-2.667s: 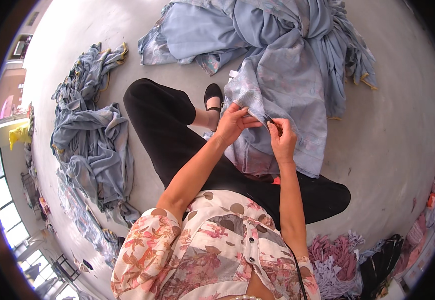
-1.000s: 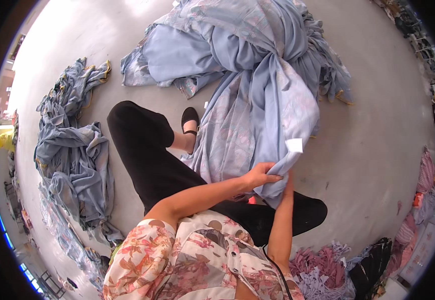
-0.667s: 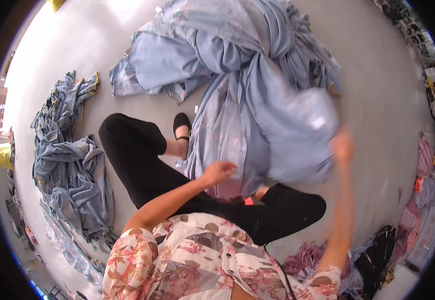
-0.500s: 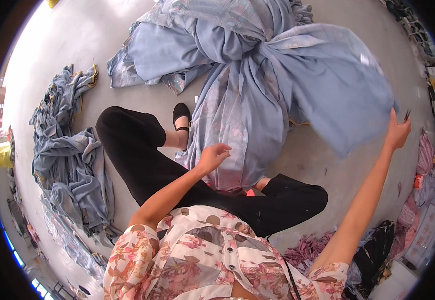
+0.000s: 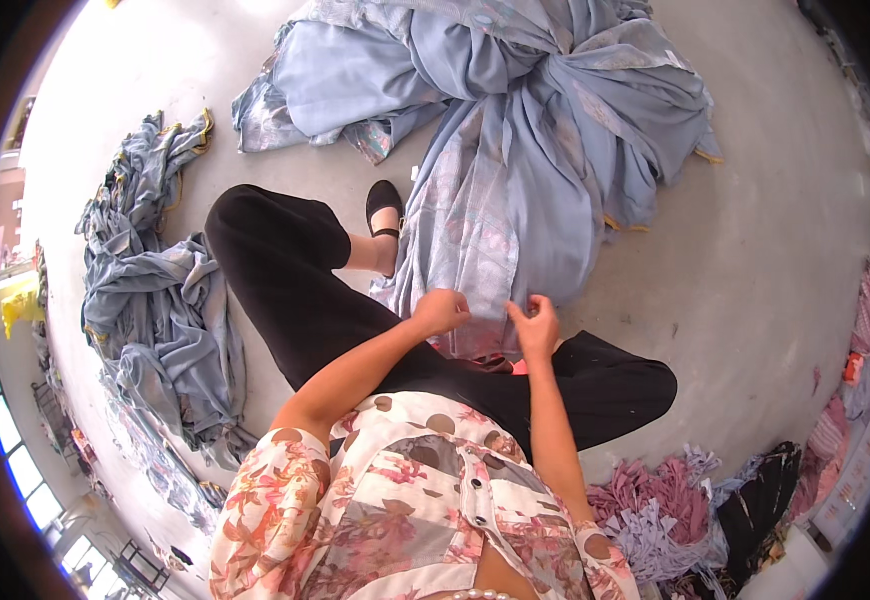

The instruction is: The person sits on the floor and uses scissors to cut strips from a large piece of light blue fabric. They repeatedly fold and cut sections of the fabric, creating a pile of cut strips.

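A large heap of blue cloth [image 5: 555,210], partly patterned, is gathered into a twisted bunch on the floor ahead of me. One long fold of it runs down between my legs. Over the near end of that fold my left hand [image 5: 441,311] is closed, fingertips toward the right. What it grips, if anything, is hidden. My right hand [image 5: 537,326] is close by on the right, its fingers curled and the thumb near the index finger. I cannot make out what sits in it. The dark snips seen earlier do not show.
A long crumpled pile of blue cloth [image 5: 160,310] with yellow edging lies on the left. Mauve and pale cloth strips [image 5: 655,510] and black cloth [image 5: 758,505] are heaped at lower right. My black-trousered legs [image 5: 290,270] are spread around the near fold.
My right hand has come in from the far right, releasing the blue flap, which now lies against the heap. My left hand's fingers have closed near the fold's end.
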`<state>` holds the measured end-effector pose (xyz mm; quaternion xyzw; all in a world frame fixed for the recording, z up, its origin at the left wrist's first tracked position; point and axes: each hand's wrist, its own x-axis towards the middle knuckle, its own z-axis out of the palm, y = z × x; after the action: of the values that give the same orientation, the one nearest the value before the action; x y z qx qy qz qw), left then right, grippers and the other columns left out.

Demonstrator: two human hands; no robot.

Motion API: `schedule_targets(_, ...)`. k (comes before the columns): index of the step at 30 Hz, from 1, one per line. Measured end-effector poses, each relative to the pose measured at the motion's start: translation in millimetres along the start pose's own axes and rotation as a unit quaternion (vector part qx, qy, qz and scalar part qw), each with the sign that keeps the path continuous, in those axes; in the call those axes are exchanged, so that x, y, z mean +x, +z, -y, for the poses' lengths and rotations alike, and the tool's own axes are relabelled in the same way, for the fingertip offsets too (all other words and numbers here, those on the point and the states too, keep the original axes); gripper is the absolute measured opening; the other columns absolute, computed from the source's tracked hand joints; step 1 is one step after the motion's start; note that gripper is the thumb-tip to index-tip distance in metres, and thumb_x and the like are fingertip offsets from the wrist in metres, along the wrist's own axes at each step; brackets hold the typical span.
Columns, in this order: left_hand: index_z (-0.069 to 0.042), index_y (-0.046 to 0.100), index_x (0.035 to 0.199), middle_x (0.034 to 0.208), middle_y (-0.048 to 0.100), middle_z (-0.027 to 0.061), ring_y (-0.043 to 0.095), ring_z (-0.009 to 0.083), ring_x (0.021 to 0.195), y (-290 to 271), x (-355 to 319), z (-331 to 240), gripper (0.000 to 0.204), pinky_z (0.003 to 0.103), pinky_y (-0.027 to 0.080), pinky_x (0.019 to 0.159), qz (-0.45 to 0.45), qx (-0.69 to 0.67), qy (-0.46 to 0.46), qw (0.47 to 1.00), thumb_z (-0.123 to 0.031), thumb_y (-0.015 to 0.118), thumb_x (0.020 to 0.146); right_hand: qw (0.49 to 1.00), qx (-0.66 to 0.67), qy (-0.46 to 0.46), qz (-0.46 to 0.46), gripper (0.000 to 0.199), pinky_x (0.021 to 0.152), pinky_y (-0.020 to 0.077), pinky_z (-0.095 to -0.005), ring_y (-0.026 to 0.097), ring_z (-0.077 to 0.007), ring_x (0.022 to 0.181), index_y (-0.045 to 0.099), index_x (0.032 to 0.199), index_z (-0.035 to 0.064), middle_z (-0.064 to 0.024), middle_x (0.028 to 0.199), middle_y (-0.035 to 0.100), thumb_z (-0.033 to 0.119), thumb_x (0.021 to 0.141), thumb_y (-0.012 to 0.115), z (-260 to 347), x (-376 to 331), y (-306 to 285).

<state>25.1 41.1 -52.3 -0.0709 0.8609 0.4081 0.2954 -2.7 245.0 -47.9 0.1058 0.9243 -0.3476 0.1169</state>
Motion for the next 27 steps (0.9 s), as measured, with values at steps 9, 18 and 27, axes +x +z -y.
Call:
schedule_targets(9,-0.014,0.058,0.108,0.090,0.064,0.0123,0.061,0.0293,0.085,6.7,-18.9,-32.8,0.046,0.037,0.048,0.075,0.067,0.067,0.031,0.995,-0.027,0.070,0.065,0.995,0.092,-0.007,0.035,0.019,0.055,0.0468,-0.0355,0.062,-0.0238,0.056,0.058,0.085,-0.0015,-0.0136,0.064,0.062,0.017,0.078,0.060,2.0,0.3,1.9)
schedule_targets(18,-0.015,0.028,0.138,0.129,0.041,0.0204,0.041,0.0349,0.118,20.5,-11.2,-59.4,0.094,0.039,0.036,0.096,-0.103,-0.192,0.172,0.961,-0.027,0.078,0.060,0.671,0.724,0.069,0.144,0.022,0.038,0.0382,-0.0231,0.048,-0.0107,0.045,0.055,0.093,0.0007,-0.0056,0.075,0.061,0.020,0.091,0.045,149.4,-7.5,-137.1)
schedule_targets(27,-0.001,0.045,0.123,0.111,0.056,0.0154,0.052,0.0261,0.105,-6.0,-6.5,-123.0,0.059,0.034,0.042,0.087,-0.041,-0.429,0.010,0.902,-0.012,0.066,0.069,0.622,0.767,0.029,0.155,0.019,0.039,0.0361,-0.0202,0.042,-0.0078,0.043,0.056,0.094,0.0055,0.0006,0.073,0.059,0.022,0.089,0.048,182.1,23.7,-165.7)
